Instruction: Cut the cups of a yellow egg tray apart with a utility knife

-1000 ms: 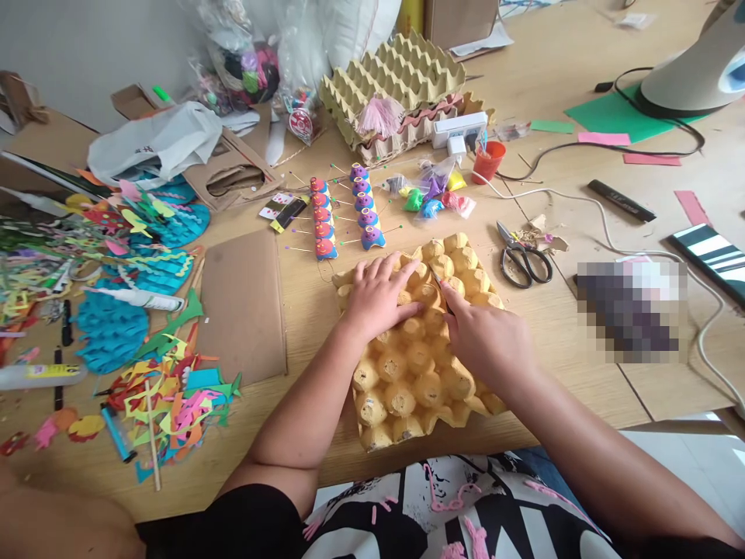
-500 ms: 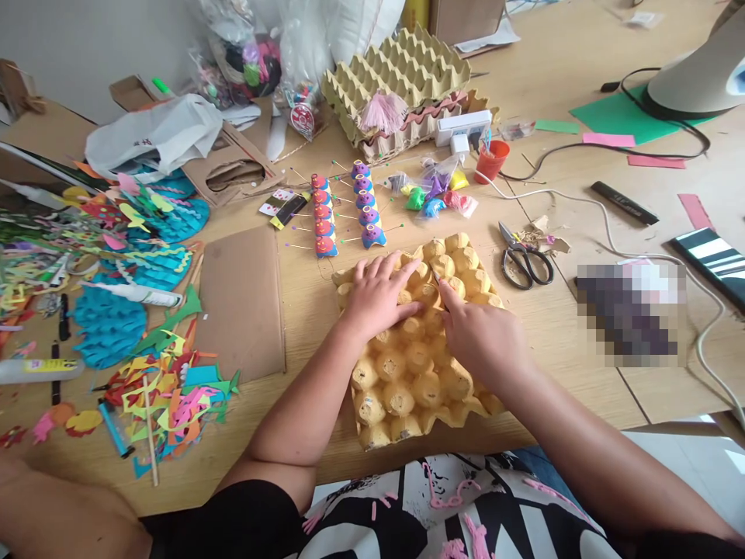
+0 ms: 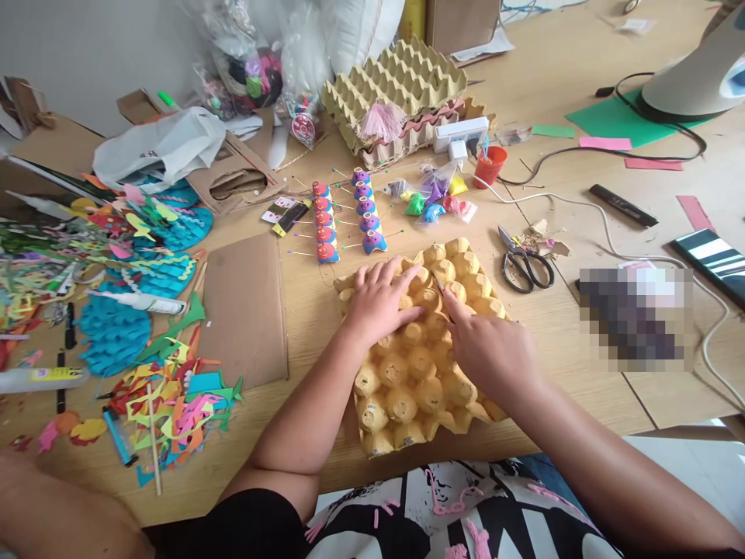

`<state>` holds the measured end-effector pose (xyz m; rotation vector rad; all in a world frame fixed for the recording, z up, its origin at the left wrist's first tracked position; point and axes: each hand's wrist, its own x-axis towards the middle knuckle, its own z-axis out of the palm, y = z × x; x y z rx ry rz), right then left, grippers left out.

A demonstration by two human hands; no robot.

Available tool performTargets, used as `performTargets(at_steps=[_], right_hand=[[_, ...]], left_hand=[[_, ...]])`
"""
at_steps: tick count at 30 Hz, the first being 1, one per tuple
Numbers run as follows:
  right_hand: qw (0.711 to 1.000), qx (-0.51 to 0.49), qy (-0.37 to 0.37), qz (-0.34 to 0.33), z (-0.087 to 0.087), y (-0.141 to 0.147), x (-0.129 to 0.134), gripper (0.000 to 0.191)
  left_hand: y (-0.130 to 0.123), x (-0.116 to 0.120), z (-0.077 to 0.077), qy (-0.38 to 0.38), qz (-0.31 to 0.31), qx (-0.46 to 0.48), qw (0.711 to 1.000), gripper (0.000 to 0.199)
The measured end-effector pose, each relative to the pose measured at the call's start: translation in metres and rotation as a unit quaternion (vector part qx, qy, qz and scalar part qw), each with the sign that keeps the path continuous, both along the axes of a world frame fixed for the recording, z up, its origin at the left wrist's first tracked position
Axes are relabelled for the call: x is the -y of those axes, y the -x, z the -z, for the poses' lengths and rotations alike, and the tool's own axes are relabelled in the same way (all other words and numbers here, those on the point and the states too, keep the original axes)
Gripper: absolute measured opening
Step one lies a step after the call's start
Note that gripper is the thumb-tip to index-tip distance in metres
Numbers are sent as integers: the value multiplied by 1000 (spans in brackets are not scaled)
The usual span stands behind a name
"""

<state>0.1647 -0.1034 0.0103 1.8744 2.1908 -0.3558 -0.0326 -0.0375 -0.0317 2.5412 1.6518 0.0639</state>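
A yellow egg tray (image 3: 396, 373) meets brown cardboard (image 3: 244, 310) to its left, black-handled scissors (image 3: 518, 251) to its right, a red-and-blue carton strip (image 3: 326, 225) beyond it, a black-and-white patterned shirt (image 3: 512, 501) below it.

There is one left hand (image 3: 379, 303), one right hand (image 3: 494, 349), one thin blade (image 3: 438, 283) and one yellow egg tray (image 3: 419, 362). Count five red bumps (image 3: 325, 219) and five purple bumps (image 3: 366, 205). There is one red cup (image 3: 490, 166) and one pair of scissors (image 3: 515, 251).
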Motion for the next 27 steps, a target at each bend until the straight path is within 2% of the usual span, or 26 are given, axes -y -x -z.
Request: performTargets(at_steps=[17, 23, 27], right_hand=[[1000, -3, 10, -1, -3, 2, -8, 68], [1000, 8, -5, 2, -5, 1, -3, 65], [1000, 5, 4, -4, -6, 4, -11, 65]], left_hand=[[-1, 1, -3, 0, 0, -9, 1000, 80], [-2, 2, -3, 0, -1, -11, 1000, 79], [-2, 1, -2, -3, 0, -13, 1000, 80]])
